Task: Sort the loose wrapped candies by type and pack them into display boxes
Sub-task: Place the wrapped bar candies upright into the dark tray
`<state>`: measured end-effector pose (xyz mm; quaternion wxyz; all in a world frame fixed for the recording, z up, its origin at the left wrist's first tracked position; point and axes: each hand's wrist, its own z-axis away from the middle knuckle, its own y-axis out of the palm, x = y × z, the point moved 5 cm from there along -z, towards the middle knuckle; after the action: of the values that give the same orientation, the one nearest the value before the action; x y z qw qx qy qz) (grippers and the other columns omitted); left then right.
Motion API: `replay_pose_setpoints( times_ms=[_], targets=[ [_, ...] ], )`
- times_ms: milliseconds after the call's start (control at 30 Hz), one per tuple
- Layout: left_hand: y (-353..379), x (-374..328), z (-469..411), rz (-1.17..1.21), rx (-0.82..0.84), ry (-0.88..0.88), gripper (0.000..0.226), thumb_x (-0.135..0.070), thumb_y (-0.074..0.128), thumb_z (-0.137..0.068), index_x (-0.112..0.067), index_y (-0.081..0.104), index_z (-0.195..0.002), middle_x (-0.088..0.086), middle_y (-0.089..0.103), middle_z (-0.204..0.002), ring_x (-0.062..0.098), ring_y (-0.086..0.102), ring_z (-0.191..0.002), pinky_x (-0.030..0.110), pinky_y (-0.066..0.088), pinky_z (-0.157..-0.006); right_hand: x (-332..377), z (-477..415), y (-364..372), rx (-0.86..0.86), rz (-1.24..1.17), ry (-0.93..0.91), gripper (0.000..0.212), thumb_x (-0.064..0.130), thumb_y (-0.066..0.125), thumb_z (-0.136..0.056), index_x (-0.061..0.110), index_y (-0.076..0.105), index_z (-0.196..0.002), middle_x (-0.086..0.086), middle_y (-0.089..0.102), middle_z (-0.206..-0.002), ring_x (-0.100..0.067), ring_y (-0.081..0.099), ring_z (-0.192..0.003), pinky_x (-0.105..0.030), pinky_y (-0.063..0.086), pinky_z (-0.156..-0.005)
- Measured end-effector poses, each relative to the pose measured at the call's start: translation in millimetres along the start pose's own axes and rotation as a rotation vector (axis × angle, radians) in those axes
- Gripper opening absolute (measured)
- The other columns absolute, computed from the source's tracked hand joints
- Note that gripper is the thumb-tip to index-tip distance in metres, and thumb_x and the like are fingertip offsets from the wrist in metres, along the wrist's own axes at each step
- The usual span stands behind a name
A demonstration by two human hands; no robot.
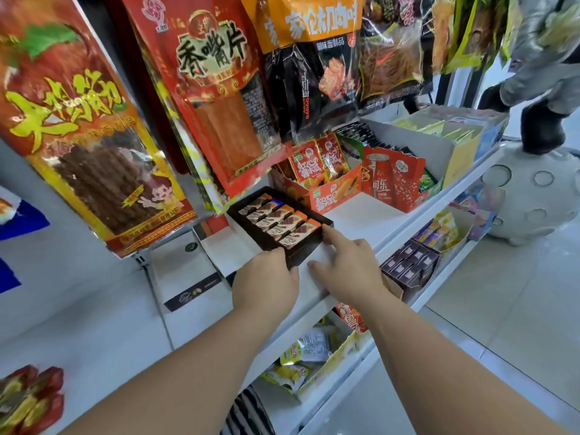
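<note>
Box (pixel 306 251) of candies (pixel 276 221) on shelf (pixel 361 215) just ahead of both hands, long axis running away leftward; left hand (pixel 266 282) meets its near end, grip hidden; right hand (pixel 348 268) touches the corner, index straight, holding nothing.

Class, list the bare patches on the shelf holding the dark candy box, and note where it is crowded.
Bare white shelf lies right of the dark candy box, before the orange box and red pouches. Crowded along the back under hanging bags.

Bare forearms (pixel 175 372), left hand (pixel 266 284), right hand (pixel 348 271)
</note>
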<state>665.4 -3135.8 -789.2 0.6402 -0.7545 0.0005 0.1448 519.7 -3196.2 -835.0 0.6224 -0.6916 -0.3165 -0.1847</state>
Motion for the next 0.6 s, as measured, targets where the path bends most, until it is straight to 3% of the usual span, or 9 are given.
replay_pose_setpoints(
  times_ms=[100, 233, 333, 467, 600],
  targets=[
    [-1.1, 3.0, 2.8, 0.010, 0.023, 0.028, 0.042, -0.041, 0.052, -0.095, -0.015, 0.054, -0.128, 0.005, 0.064, -0.122, 0.025, 0.061, -0.110, 0.039, 0.053, -0.085, -4.3, 0.1, 3.1, 0.025, -0.012, 0.022, 0.076, 0.052, 0.060, -0.081, 0.045, 0.025, -0.148, 0.010, 0.059, -0.126, -0.019, 0.039, -0.117, -0.030, 0.035, -0.081],
    [-17.0, 13.3, 27.0, 0.004, 0.038, 0.149, 0.044, -0.042, 0.049, -0.096, -0.024, 0.049, -0.136, -0.003, 0.056, -0.134, 0.020, 0.056, -0.117, 0.038, 0.050, -0.091, -4.9, 0.7, 2.0, 0.076, -0.031, 0.071, 0.082, 0.057, 0.060, -0.079, 0.042, 0.022, -0.150, 0.009, 0.056, -0.134, -0.019, 0.036, -0.125, -0.034, 0.038, -0.093],
    [-39.0, 34.7, 56.6, -0.115, 0.057, 0.216, 0.038, -0.047, 0.043, -0.097, -0.030, 0.055, -0.129, -0.010, 0.054, -0.132, 0.016, 0.058, -0.112, 0.033, 0.050, -0.088, 6.4, 1.8, -4.7, 0.173, 0.026, 0.092, 0.084, 0.061, 0.059, -0.080, 0.040, 0.019, -0.150, 0.005, 0.056, -0.135, -0.023, 0.034, -0.128, -0.039, 0.042, -0.096],
    [-74.3, 87.6, 93.4, -0.146, 0.080, 0.129, 0.039, -0.052, 0.045, -0.095, -0.031, 0.059, -0.125, -0.014, 0.052, -0.134, 0.014, 0.058, -0.111, 0.032, 0.049, -0.089, 44.8, 21.9, -23.9, 0.147, 0.216, 0.047, 0.077, 0.061, 0.059, -0.082, 0.035, 0.027, -0.148, -0.005, 0.053, -0.134, -0.034, 0.042, -0.123, -0.046, 0.044, -0.098],
    [-107.7, 135.9, 133.6, -0.102, 0.049, 0.036, 0.039, -0.055, 0.051, -0.092, -0.032, 0.060, -0.122, -0.016, 0.052, -0.133, 0.009, 0.055, -0.115, 0.028, 0.047, -0.089, 93.0, 64.3, -20.9, 0.249, 0.169, -0.029, 0.069, 0.059, 0.061, -0.084, 0.030, 0.043, -0.143, -0.005, 0.046, -0.141, -0.032, 0.040, -0.127, -0.045, 0.043, -0.101]
  ],
)
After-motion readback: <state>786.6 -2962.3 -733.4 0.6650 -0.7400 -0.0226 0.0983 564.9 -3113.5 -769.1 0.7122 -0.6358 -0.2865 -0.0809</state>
